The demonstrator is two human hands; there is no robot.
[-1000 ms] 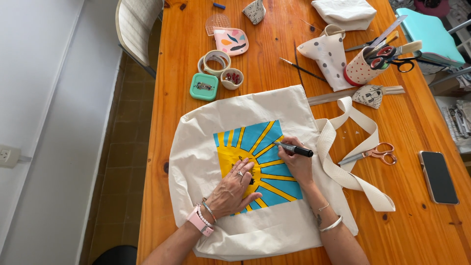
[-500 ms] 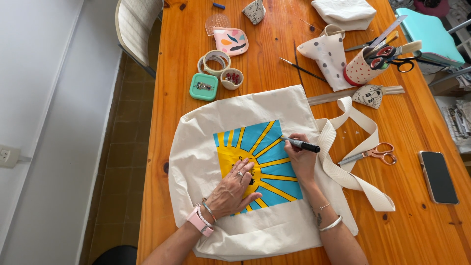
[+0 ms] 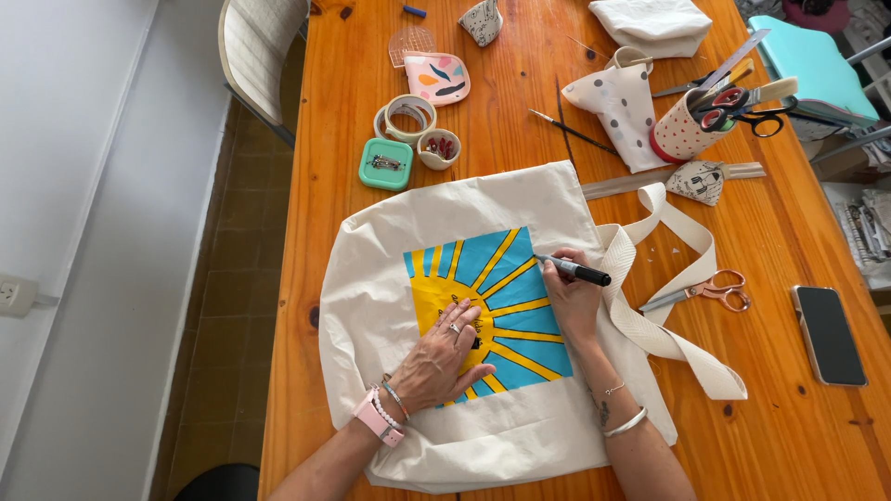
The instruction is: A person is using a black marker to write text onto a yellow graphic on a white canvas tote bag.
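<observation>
A cream canvas tote bag (image 3: 408,241) lies flat on the wooden table (image 3: 353,111), painted with a yellow sun and blue and yellow rays (image 3: 483,278). My left hand (image 3: 444,357) rests flat on the yellow sun, fingers spread, pinning the cloth. My right hand (image 3: 568,297) holds a black marker (image 3: 580,271), its tip touching the upper right edge of the painted square. The bag's webbing straps (image 3: 668,278) trail off to the right.
Copper-coloured scissors (image 3: 705,292) and a dark phone (image 3: 828,334) lie to the right. Behind the bag sit tape rolls (image 3: 406,116), a green pin box (image 3: 386,164), a small bowl (image 3: 438,148), a paint palette (image 3: 436,79), thin brushes (image 3: 568,130), a dotted tool cup (image 3: 685,130) and a metal ruler (image 3: 622,181).
My right hand and the marker have slid a little up and right along the painting's edge. My left hand has stayed put.
</observation>
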